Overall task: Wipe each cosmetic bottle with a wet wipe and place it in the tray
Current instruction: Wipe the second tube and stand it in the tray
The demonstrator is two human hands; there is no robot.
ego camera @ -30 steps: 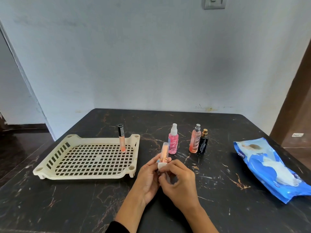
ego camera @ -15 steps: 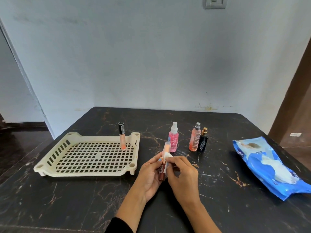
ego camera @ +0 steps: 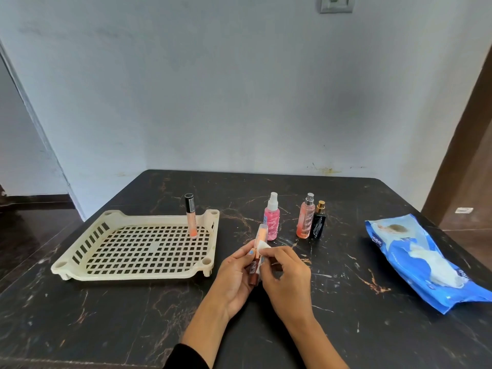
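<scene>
Only "nee" reads on the glossy blue wipe pack [ego camera: 423, 259], while above the marble-patterned table [ego camera: 106, 315] the left hand [ego camera: 234, 278] grips a slim tube [ego camera: 257, 249] and the right hand [ego camera: 287, 278] pinches a white wipe [ego camera: 264, 245] against it.

Looks like a home room: plain pale painted wall [ego camera: 239, 89] with a light switch [ego camera: 336, 4], brown wooden door frame [ego camera: 463, 145] at right, black marble-patterned surface [ego camera: 133, 315], dark glossy floor [ego camera: 32, 225].

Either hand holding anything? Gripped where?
Left hand grips the lip gloss tube at its lower half; right hand pinches a wet wipe against it.
</scene>
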